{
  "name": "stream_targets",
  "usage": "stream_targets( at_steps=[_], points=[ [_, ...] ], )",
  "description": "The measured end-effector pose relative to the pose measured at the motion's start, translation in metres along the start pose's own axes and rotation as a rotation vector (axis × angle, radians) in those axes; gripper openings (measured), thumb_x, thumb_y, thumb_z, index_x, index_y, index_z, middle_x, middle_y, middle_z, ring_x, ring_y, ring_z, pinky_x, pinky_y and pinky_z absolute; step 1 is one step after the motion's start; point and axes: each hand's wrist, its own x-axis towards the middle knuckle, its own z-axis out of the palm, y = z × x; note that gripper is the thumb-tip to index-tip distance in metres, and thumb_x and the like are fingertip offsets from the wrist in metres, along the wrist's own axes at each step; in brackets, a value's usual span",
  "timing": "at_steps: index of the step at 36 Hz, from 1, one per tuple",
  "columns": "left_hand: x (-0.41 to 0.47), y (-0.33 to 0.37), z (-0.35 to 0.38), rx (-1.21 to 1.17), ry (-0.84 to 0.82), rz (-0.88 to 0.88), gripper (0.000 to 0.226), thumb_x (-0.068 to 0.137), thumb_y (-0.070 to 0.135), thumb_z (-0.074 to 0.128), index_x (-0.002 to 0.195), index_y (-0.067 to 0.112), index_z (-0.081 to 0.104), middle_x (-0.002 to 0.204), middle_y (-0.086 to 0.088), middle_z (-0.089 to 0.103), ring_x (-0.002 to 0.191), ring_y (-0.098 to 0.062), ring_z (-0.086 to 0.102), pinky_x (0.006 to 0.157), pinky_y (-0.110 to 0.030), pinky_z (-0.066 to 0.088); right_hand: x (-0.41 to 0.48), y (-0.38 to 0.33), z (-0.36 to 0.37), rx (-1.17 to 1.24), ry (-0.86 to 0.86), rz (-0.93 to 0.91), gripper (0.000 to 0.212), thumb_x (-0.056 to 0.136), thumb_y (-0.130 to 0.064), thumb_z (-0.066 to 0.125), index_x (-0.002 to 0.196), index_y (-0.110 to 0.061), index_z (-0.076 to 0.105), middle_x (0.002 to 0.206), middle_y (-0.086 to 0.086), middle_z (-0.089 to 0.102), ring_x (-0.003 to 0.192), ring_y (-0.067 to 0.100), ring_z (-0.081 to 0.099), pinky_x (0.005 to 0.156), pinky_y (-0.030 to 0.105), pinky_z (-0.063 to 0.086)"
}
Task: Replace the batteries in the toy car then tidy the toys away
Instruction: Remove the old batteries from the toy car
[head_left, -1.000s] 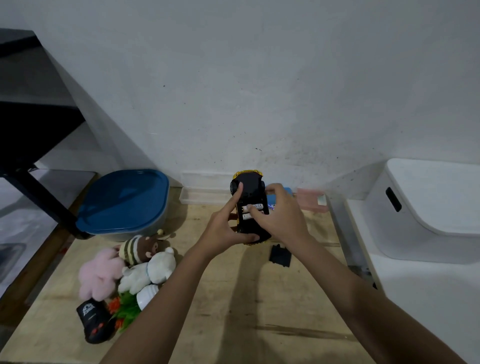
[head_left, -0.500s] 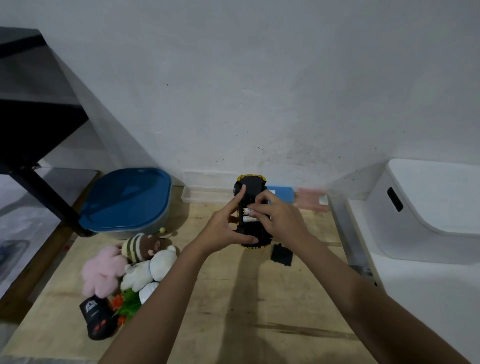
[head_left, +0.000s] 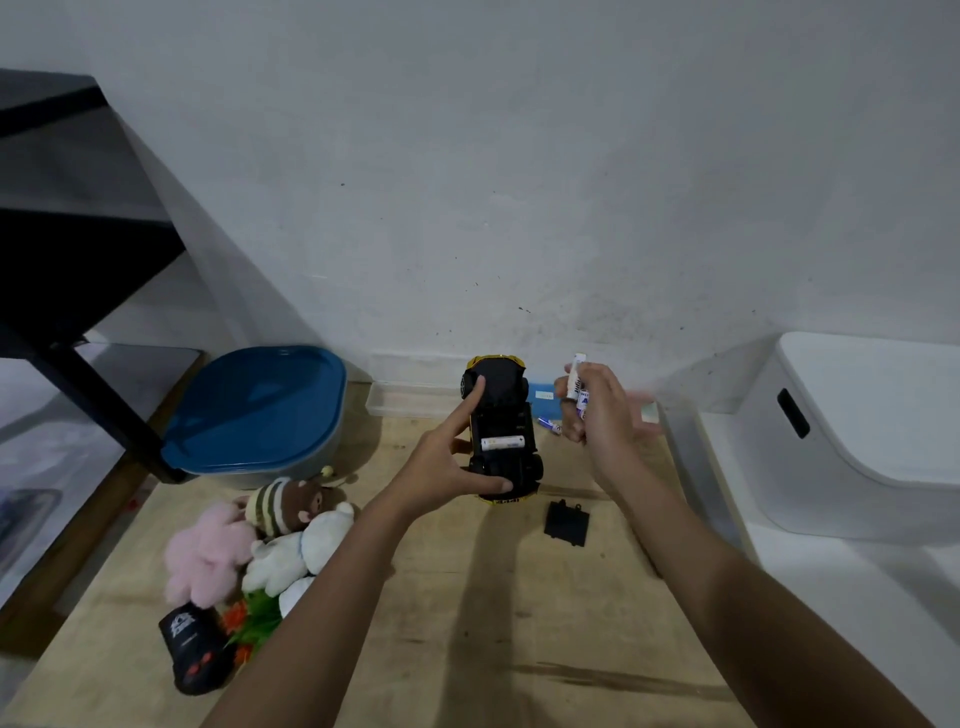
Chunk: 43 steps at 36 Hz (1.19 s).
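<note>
Head view: gripped toy car (head_left: 501, 410) belly-up in left hand (head_left: 441, 467), thumb under tail, forefinger on nose, so open bay faced up. Saw one battery (head_left: 502, 443) seated in bay. Pinched spare batteries (head_left: 577, 382) in right hand (head_left: 597, 415) at 3 o'clock of car, clear of bay; spent or fresh, could not tell. Noted cover (head_left: 566, 522) lying on table (head_left: 467, 623) at 5 o'clock, within reach for refitting. Noted plush toys (head_left: 270, 535) heaped at 8 o'clock, untidied.

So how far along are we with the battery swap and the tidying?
Done: the battery cover is off, lying on the table. In hand: the left hand holds the toy car belly-up with one battery in its bay, while the right hand grips batteries beside it. Left: finish the swap, refit the cover, then put away the plush toys and remote, all lying out.
</note>
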Motion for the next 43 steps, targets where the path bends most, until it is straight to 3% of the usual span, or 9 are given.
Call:
stream_targets(
  at_steps=[7, 13, 19, 23, 31, 34, 37, 39, 43],
  points=[
    [0.003, 0.006, 0.002, -0.012, 0.025, 0.024, 0.114, 0.065, 0.008, 0.085, 0.138, 0.058, 0.014, 0.121, 0.028, 0.046, 0.108, -0.007, 0.055, 0.084, -0.024, 0.054, 0.004, -0.003, -0.005, 0.044, -0.125, 0.066, 0.024, 0.099, -0.022, 0.032, 0.104, -0.021, 0.055, 0.062, 0.0, 0.045, 0.034, 0.007, 0.025, 0.036, 0.017, 0.02],
    [0.009, 0.007, 0.003, -0.013, 0.049, 0.044, 0.114, 0.065, 0.008, 0.085, 0.141, 0.055, 0.014, 0.125, 0.023, 0.049, 0.107, -0.01, 0.057, 0.085, -0.022, 0.053, 0.007, -0.015, -0.005, -0.052, -0.083, 0.073, 0.028, 0.098, -0.035, 0.036, 0.082, -0.018, 0.049, 0.051, -0.004, 0.038, 0.034, 0.007, 0.025, 0.033, 0.017, 0.02],
    [0.014, 0.005, 0.003, -0.026, 0.073, 0.063, 0.115, 0.065, 0.008, 0.085, 0.142, 0.053, 0.013, 0.135, 0.013, 0.049, 0.109, -0.009, 0.057, 0.085, -0.02, 0.053, 0.016, -0.025, -0.008, -0.06, 0.024, 0.13, 0.021, 0.091, -0.014, 0.033, 0.072, -0.015, 0.041, 0.051, 0.0, 0.045, 0.042, 0.011, 0.055, 0.034, 0.019, 0.019],
    [0.017, 0.005, 0.004, -0.03, 0.102, 0.081, 0.116, 0.065, 0.008, 0.085, 0.142, 0.054, 0.012, 0.135, 0.016, 0.046, 0.109, -0.008, 0.058, 0.082, -0.019, 0.053, 0.017, -0.03, -0.01, -0.15, 0.047, 0.116, 0.019, 0.088, -0.012, 0.036, 0.072, -0.014, 0.046, 0.058, 0.001, 0.045, 0.042, 0.012, 0.048, 0.034, 0.018, 0.02],
    [0.023, 0.008, 0.014, -0.053, 0.257, 0.125, 0.116, 0.064, 0.011, 0.086, 0.142, 0.054, 0.012, 0.129, 0.027, 0.043, 0.109, -0.005, 0.057, 0.083, -0.022, 0.054, 0.009, -0.021, -0.01, -0.372, -0.048, 0.032, 0.026, 0.093, -0.021, 0.05, 0.072, -0.009, 0.061, 0.049, 0.003, 0.041, 0.034, 0.011, 0.033, 0.033, 0.014, 0.028],
    [0.025, 0.007, 0.019, -0.063, 0.31, 0.14, 0.119, 0.061, 0.016, 0.088, 0.142, 0.057, 0.011, 0.132, 0.022, 0.044, 0.116, -0.014, 0.055, 0.092, -0.037, 0.053, 0.007, -0.011, -0.007, -0.47, -0.117, -0.047, 0.018, 0.089, -0.02, 0.06, 0.082, -0.008, 0.07, 0.045, 0.002, 0.044, 0.029, 0.007, 0.033, 0.034, 0.016, 0.029],
    [0.026, 0.007, 0.025, -0.07, 0.343, 0.154, 0.12, 0.059, 0.021, 0.088, 0.142, 0.057, 0.009, 0.127, 0.023, 0.041, 0.12, -0.018, 0.051, 0.092, -0.044, 0.052, 0.007, 0.0, -0.004, -0.591, -0.128, -0.134, 0.012, 0.088, -0.017, 0.061, 0.087, -0.01, 0.071, 0.043, -0.012, 0.054, 0.029, 0.003, 0.041, 0.035, 0.014, 0.032],
    [0.026, 0.005, 0.029, -0.088, 0.361, 0.162, 0.12, 0.063, 0.016, 0.087, 0.144, 0.053, 0.008, 0.125, 0.024, 0.039, 0.118, -0.012, 0.051, 0.086, -0.035, 0.056, 0.006, 0.005, -0.001, -0.614, -0.098, -0.184, 0.012, 0.088, -0.015, 0.061, 0.089, -0.01, 0.072, 0.058, -0.016, 0.062, 0.038, -0.002, 0.049, 0.04, 0.009, 0.034],
    [0.029, 0.006, 0.037, -0.096, 0.396, 0.193, 0.117, 0.067, 0.01, 0.084, 0.148, 0.045, 0.007, 0.121, 0.024, 0.036, 0.113, 0.005, 0.046, 0.073, -0.012, 0.051, 0.006, 0.011, 0.005, -0.616, -0.032, -0.24, 0.014, 0.088, -0.011, 0.06, 0.093, -0.008, 0.073, 0.087, 0.0, 0.068, 0.071, 0.004, 0.059, 0.057, 0.007, 0.043]
  ],
)
